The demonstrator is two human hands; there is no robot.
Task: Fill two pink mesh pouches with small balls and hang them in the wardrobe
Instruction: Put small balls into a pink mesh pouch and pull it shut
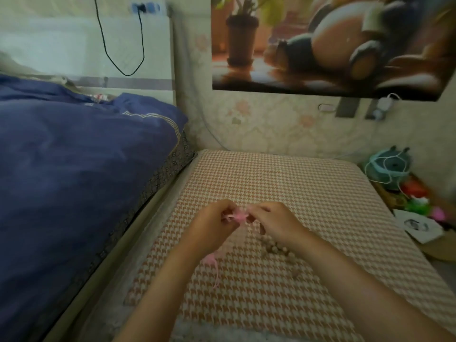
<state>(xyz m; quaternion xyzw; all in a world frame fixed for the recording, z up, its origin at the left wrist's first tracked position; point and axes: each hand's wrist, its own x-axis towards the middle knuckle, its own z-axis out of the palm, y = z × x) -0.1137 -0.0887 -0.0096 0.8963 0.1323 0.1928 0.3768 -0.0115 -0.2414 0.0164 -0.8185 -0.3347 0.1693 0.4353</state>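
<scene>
**A:** From the head camera, where is the pouch?

**B:** The small pink mesh pouch (238,215) is held up between both hands, above the orange-and-cream houndstooth cushion (271,181). The left hand (212,223) pinches one side of it and the right hand (274,223) pinches the other, fingers curled in. It looks as if they are working at its mouth, but blur hides whether that is open.

**A:** And the balls?

**B:** The small pale beige balls (275,250) lie in a loose cluster on the cushion, just below and toward the person from the right hand. That hand is clearly the nearer one, so I'd judge it the one to reach down while the left steadies the pouch.

**A:** Is there a second pouch?

**B:** Yes. A second pink pouch (209,259) lies flat on the cushion, partly under the left forearm, and its drawstring trails toward the person.

**A:** Is anything in the way?

**B:** Nothing lies between the right hand and the balls. A dark blue duvet (74,156) covers the bed on the left, and a teal round object (387,169) sits with clutter off the cushion's right edge, well apart. No wardrobe is in view.
</scene>
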